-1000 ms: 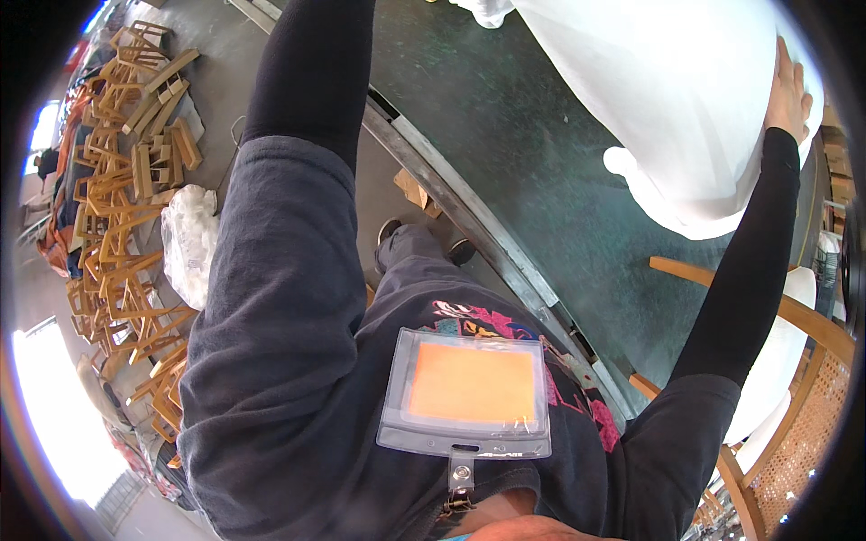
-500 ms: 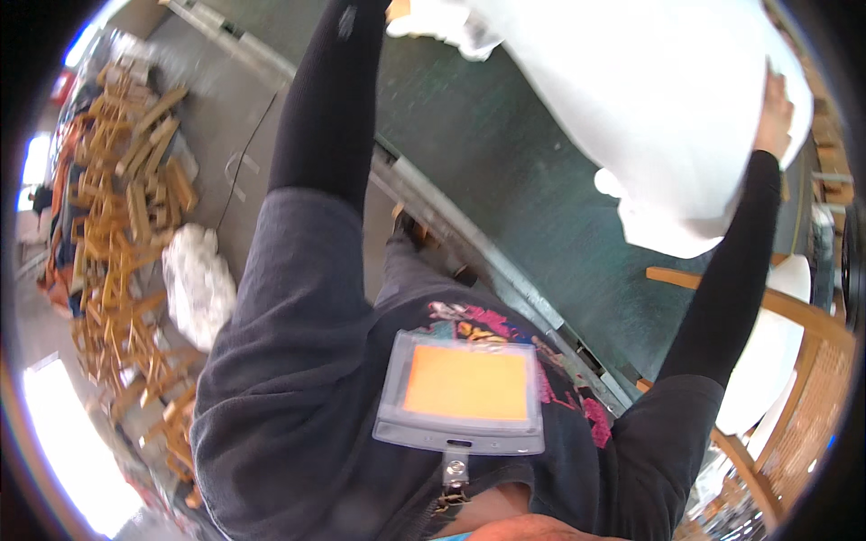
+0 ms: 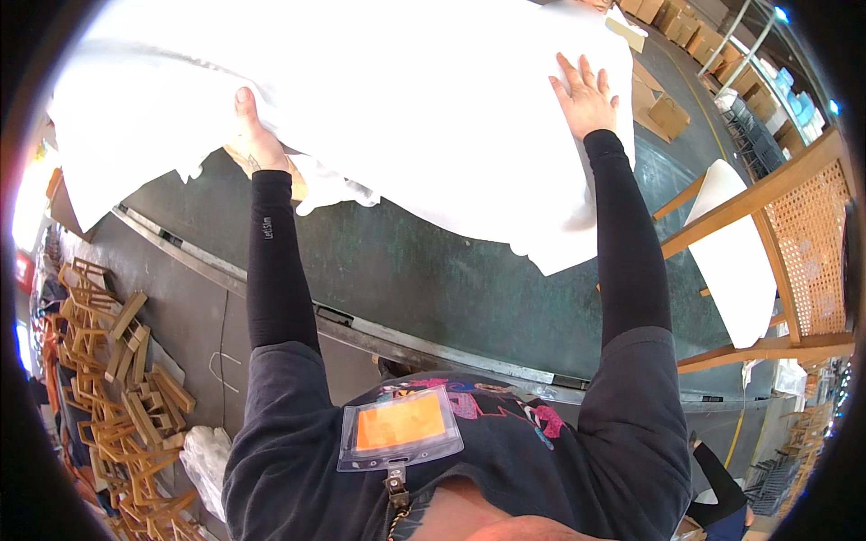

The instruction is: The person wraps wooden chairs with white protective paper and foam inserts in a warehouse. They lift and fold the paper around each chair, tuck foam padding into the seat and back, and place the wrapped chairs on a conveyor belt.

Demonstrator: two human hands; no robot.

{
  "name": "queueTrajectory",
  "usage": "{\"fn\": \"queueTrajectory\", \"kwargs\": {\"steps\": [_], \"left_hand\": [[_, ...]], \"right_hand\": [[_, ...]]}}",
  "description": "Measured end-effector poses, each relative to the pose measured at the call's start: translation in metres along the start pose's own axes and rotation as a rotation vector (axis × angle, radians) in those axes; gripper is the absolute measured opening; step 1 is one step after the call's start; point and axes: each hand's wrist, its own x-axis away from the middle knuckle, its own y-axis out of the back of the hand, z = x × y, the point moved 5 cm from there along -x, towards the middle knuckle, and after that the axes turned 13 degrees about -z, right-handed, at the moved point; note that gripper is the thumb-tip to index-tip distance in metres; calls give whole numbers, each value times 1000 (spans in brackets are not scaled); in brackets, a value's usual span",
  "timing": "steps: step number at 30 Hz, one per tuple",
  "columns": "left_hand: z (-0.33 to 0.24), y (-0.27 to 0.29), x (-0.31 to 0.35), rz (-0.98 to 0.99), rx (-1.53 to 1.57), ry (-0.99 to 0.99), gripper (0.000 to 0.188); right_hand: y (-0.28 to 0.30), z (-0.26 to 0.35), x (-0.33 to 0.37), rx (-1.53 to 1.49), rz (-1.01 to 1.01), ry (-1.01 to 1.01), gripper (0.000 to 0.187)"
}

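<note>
White sheeting [image 3: 433, 126] lies over dark green table [image 3: 433, 288], right hand [image 3: 588, 104] flat on it, fingers spread, left hand [image 3: 260, 144] thumb-up at its edge, grip indeterminable (fingers hidden); uneven pressure could crease or drag it.

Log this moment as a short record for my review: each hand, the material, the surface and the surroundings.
Left hand: at an edge of the white sheeting, thumb showing, other fingers hidden; grip unclear
Right hand: spread flat on the white sheeting
Material: white sheeting, overexposed, fine detail lost
Surface: dark green tabletop under the sheeting
Right side: wooden chair with woven back
Lower left: piled wooden pieces
</note>
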Motion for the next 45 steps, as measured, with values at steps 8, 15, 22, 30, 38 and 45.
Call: {"fn": "queueTrajectory", "kwargs": {"steps": [8, 15, 22, 30, 38, 45], "left_hand": [[21, -67, -30, -26, -73, -75, 49], [61, -130, -99, 12, -568, -27, 79], [99, -160, -86, 179, -561, -65, 98], [123, 15, -67, -71, -358, 171, 38], [127, 157, -66, 236, -1386, -287, 50], [164, 138, -167, 832, -1585, -914, 70]], "right_hand": [[-10, -29, -14, -205, -85, -256, 64], [54, -44, 55, -1273, -410, -336, 55], [1, -63, 450, -731, 72, -1092, 37], [-35, -27, 639, -610, 1021, -428, 43], [-90, 26, 447, -692, 700, -371, 43], [-153, 152, 442, -839, 924, -454, 44]]}}
